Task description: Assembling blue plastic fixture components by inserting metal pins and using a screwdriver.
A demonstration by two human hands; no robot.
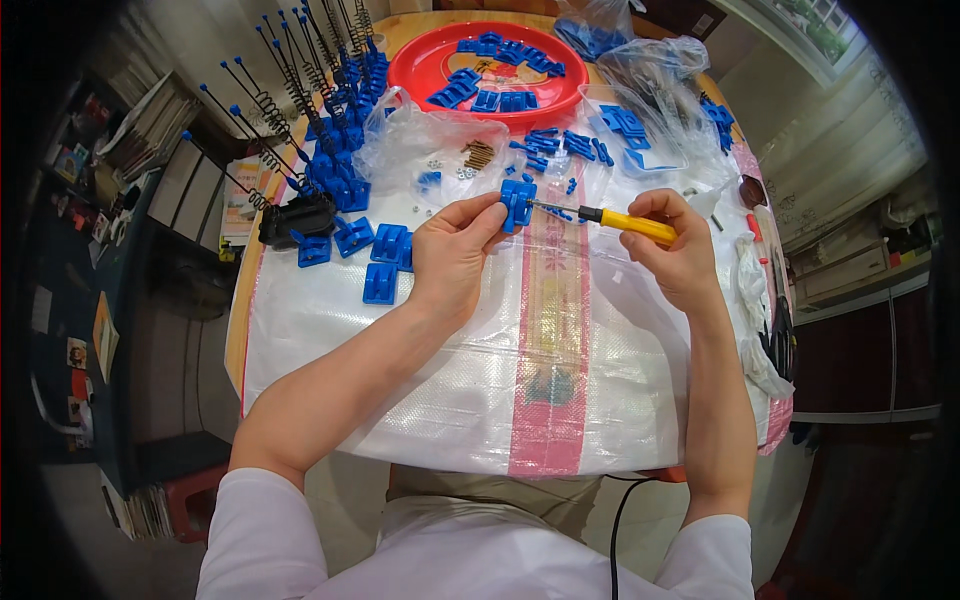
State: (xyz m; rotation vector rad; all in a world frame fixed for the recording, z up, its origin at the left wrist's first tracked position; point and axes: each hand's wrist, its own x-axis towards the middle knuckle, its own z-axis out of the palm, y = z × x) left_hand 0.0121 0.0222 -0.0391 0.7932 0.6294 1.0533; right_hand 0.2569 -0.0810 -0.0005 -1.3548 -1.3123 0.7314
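Between the thumb and fingers of my left hand point(455, 245) is a blue plastic bracket point(517, 204), raised over the table's middle. My right hand point(672, 245) grips a screwdriver point(637, 226) by its yellow handle. The screwdriver's thin shaft points left, and its tip meets the bracket's right side. Whether a screw sits at the tip is too small to tell. Several similar blue brackets point(380, 283) lie on the sheet to the left of my left hand.
A red basin point(400, 88) with blue parts stands at the back. Blue pieces with upright springs and rods point(345, 190) crowd the back left. Brass screws point(478, 154), small blue parts point(578, 145) and clear plastic bags point(650, 65) lie beyond my hands. A white woven sheet point(420, 385) covers the table.
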